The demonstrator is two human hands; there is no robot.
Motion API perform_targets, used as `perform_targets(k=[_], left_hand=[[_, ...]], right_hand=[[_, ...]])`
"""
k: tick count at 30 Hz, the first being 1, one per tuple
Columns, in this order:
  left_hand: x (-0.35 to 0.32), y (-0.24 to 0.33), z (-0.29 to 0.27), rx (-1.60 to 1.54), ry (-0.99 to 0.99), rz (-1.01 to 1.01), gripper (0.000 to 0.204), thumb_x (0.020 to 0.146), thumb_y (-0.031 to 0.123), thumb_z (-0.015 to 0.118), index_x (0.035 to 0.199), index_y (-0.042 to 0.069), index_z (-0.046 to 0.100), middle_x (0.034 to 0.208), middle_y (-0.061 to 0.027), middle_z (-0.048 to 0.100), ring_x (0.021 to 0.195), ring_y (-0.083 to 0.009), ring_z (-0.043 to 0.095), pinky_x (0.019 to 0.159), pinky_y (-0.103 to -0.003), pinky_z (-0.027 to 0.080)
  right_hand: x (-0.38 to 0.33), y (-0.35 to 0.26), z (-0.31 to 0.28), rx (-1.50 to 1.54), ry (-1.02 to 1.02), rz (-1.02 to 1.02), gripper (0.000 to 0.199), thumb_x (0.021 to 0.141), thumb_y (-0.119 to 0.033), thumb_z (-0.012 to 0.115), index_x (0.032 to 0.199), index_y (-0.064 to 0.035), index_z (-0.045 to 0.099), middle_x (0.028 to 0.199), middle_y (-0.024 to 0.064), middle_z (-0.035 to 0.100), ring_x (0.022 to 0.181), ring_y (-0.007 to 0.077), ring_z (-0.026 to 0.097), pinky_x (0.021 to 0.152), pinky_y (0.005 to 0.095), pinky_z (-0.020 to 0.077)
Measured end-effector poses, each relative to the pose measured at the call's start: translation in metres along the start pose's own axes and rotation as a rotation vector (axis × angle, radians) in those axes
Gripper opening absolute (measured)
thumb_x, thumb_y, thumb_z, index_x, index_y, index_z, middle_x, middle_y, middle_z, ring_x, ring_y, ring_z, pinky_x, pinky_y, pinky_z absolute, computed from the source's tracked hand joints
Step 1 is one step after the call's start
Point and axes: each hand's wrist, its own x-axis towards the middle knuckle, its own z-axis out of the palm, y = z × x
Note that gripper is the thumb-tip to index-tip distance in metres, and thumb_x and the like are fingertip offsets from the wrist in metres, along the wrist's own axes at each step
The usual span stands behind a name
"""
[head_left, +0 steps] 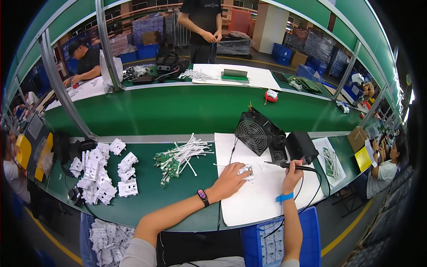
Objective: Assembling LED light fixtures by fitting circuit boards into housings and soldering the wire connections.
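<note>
My left hand (228,182) rests on the white work sheet (242,209), fingers closed over a small white plastic housing (246,172). Part of the housing is hidden under the fingers. A thin white lead (219,165) sticks out to the left of that hand. My right hand (291,177) grips a black soldering iron (307,168), its tip pointing left, above the sheet and apart from the housing. A black fan (254,132) with a round wire guard stands just beyond my hands, beside a black box-shaped unit (302,146).
Left of the sheet lie green circuit boards with white leads (182,155) and a heap of white housings (95,171). Blue bins (311,236) sit below the bench edge. A green conveyor belt (178,104) runs behind, with a red tape roll (271,96). Co-workers are around.
</note>
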Motion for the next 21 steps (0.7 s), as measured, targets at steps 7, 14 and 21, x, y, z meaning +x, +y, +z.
perform_targets(k=[7, 14, 21], left_hand=[[-0.001, 0.003, -0.001, 0.003, 0.001, 0.007, 0.039, 0.096, 0.016, 0.065, 0.134, 0.01, 0.063, 0.135, -0.0174, 0.052, 0.128, -0.0357, 0.047, 0.109, -0.045, 0.039], [0.003, 0.006, -0.002, -0.018, -0.004, 0.015, 0.039, 0.096, 0.015, 0.065, 0.134, 0.01, 0.063, 0.134, -0.0175, 0.053, 0.126, -0.0356, 0.047, 0.108, -0.045, 0.04], [0.001, -0.002, -0.007, 0.021, -0.065, 0.065, 0.039, 0.095, 0.013, 0.065, 0.134, 0.009, 0.061, 0.134, -0.0178, 0.053, 0.127, -0.0359, 0.048, 0.112, -0.048, 0.039]], right_hand=[[-0.002, -0.008, 0.005, 0.041, 0.008, -0.023, 0.016, 0.106, -0.013, 0.055, 0.09, -0.009, 0.056, 0.071, -0.0056, 0.046, 0.056, 0.0015, 0.037, 0.05, 0.0193, 0.0267], [0.0, -0.013, 0.001, 0.01, 0.009, -0.049, 0.015, 0.105, -0.013, 0.055, 0.091, -0.0095, 0.056, 0.072, -0.006, 0.046, 0.058, 0.0013, 0.037, 0.051, 0.0193, 0.0266], [-0.006, -0.014, -0.003, 0.062, 0.003, 0.066, 0.016, 0.104, -0.012, 0.055, 0.089, -0.01, 0.051, 0.075, -0.0035, 0.046, 0.061, 0.0029, 0.04, 0.052, 0.0206, 0.0307]])
